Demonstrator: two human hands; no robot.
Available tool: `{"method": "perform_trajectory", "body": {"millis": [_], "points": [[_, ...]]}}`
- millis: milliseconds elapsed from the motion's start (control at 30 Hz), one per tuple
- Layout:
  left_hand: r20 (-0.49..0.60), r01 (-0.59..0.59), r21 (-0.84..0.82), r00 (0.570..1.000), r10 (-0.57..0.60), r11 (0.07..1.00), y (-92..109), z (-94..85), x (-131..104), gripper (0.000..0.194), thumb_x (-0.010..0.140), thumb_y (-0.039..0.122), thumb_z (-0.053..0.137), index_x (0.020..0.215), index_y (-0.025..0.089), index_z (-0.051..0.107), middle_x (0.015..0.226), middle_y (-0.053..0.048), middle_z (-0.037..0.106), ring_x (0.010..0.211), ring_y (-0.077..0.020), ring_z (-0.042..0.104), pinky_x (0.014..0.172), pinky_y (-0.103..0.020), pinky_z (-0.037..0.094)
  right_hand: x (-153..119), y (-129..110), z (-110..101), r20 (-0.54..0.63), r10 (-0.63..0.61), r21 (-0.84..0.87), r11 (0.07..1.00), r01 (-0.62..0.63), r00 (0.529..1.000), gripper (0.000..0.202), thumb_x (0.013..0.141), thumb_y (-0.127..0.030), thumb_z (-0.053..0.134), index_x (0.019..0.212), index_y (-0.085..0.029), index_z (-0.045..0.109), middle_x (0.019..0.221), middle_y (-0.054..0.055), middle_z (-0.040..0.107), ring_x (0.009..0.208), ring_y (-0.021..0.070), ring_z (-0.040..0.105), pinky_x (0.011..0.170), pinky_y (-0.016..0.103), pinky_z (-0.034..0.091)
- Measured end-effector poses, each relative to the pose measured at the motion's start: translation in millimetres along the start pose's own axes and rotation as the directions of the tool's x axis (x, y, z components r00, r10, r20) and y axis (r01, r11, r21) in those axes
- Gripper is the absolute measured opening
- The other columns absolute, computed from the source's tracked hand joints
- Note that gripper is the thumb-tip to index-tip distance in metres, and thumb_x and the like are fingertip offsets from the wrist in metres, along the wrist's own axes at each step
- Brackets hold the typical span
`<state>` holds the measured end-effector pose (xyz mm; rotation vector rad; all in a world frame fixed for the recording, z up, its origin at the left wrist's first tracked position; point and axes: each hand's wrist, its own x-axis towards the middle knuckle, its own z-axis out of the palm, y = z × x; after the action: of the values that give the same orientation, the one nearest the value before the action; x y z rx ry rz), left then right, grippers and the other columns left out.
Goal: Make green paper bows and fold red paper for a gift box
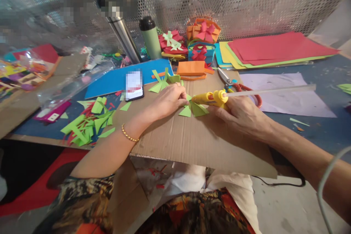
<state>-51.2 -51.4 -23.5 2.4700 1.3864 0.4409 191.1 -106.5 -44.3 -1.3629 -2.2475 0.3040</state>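
Note:
My right hand [237,114] is wrapped round a yellow hot glue gun [211,97], with a long clear glue stick [274,90] poking out of its back. The gun's nozzle end points left, at the middle of a green paper bow [199,109] on the cardboard sheet [164,139]. My left hand [171,100] has its fingers pinched together at the bow's left side and seems to hold it. Its fingertips are partly hidden. Just beyond that hand lie more green paper strips [160,85], fanned out on the cardboard.
Scissors [225,77] with red handles lie beyond my right hand. A phone [134,85] and a heap of green paper cuttings [87,124] are on the left. At the back stand a green bottle [151,38], folded paper baskets [203,31] and stacked coloured sheets [279,49].

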Motion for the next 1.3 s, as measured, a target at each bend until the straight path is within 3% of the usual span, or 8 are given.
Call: {"method": "perform_trajectory", "body": {"millis": [200, 400, 633, 1000, 1300], "points": [[-0.087, -0.010, 0.033, 0.996, 0.012, 0.999, -2, -9.7, -3, 0.022, 0.091, 0.026, 0.075, 0.073, 0.018, 0.066, 0.080, -0.001, 0.066, 0.076, -0.0167, 0.059, 0.071, -0.031, 0.042, -3, 1, -1, 0.005, -0.001, -0.038, 0.999, 0.001, 1.000, 0.046, 0.102, -0.055, 0.037, 0.065, -0.028, 0.030, 0.054, -0.003, 0.035, 0.051, 0.0150, 0.033, 0.061, 0.036, 0.025], [-0.004, -0.024, 0.019, 1.000, 0.024, 1.000, 1, -8.4, -7, 0.016, 0.085, 0.021, 0.076, 0.072, 0.019, 0.067, 0.078, -0.001, 0.067, 0.073, -0.0160, 0.059, 0.069, -0.030, 0.042, -3, 2, 0, 0.034, 0.035, -0.134, 0.991, -0.030, 0.999, 0.047, 0.103, -0.056, 0.037, 0.066, -0.026, 0.038, 0.055, -0.001, 0.036, 0.059, 0.0187, 0.046, 0.065, 0.036, 0.029], [0.051, -0.034, 0.039, 0.998, 0.032, 0.999, 6, -8.5, -8, 0.012, 0.087, 0.015, 0.066, 0.076, 0.018, 0.070, 0.082, -0.003, 0.069, 0.076, -0.0166, 0.062, 0.073, -0.031, 0.045, -2, 1, -4, 0.032, 0.005, -0.093, 0.996, -0.002, 0.999, 0.046, 0.101, -0.055, 0.038, 0.064, -0.027, 0.035, 0.051, -0.004, 0.034, 0.049, 0.0134, 0.034, 0.059, 0.034, 0.026], [0.064, -0.090, 0.005, 0.994, 0.090, 0.996, -1, -5.7, -9, 0.008, 0.090, 0.017, 0.067, 0.082, 0.019, 0.070, 0.090, -0.004, 0.073, 0.082, -0.0180, 0.064, 0.074, -0.032, 0.044, 0, -5, -16, 0.021, 0.032, -0.012, 0.999, -0.031, 0.999, 0.057, 0.101, -0.069, 0.037, 0.061, -0.028, 0.031, 0.050, 0.000, 0.041, 0.047, 0.0147, 0.035, 0.052, 0.036, 0.026], [0.076, -0.099, -0.025, 0.992, 0.100, 0.995, -3, -2.7, -7, 0.009, 0.092, 0.017, 0.065, 0.085, 0.018, 0.070, 0.085, -0.003, 0.071, 0.078, -0.0166, 0.061, 0.069, -0.030, 0.040, 1, 1, -7, 0.089, 0.059, -0.052, 0.997, -0.054, 0.994, 0.042, 0.098, -0.054, 0.044, 0.066, -0.027, 0.037, 0.057, 0.000, 0.045, 0.054, 0.0161, 0.041, 0.059, 0.035, 0.029]]}}
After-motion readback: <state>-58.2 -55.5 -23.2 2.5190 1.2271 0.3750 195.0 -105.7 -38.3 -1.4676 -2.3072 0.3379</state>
